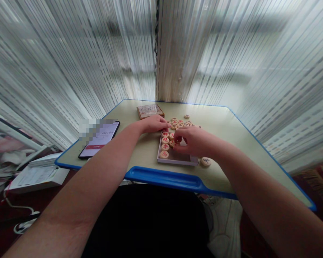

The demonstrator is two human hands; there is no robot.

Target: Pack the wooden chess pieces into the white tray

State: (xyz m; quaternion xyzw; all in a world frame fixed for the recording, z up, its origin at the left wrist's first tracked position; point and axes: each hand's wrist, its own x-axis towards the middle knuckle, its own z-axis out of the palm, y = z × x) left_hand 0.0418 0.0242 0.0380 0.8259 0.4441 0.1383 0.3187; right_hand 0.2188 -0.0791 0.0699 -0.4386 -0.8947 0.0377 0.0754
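My right hand (187,139) is over a shallow white box (183,162), its fingers closed round a round wooden Chinese chess piece (173,143) in the second column. Along the box's left side runs a column of red-lettered pieces (165,147), lying face up. My left hand (156,124) is at the far left corner of the box, fingers drawn together; what is between them, if anything, is hidden. Beyond the box lies a cluster of loose pieces (180,125), partly covered by my right hand. A black-lettered piece (206,161) lies by the box's near right corner.
A flat brown decorated box (150,110) lies at the back of the blue-edged table (247,154). A phone (103,138) showing a timer is at the left. A blue tray groove (164,179) runs along the near edge. White string curtains (97,53) hang behind.
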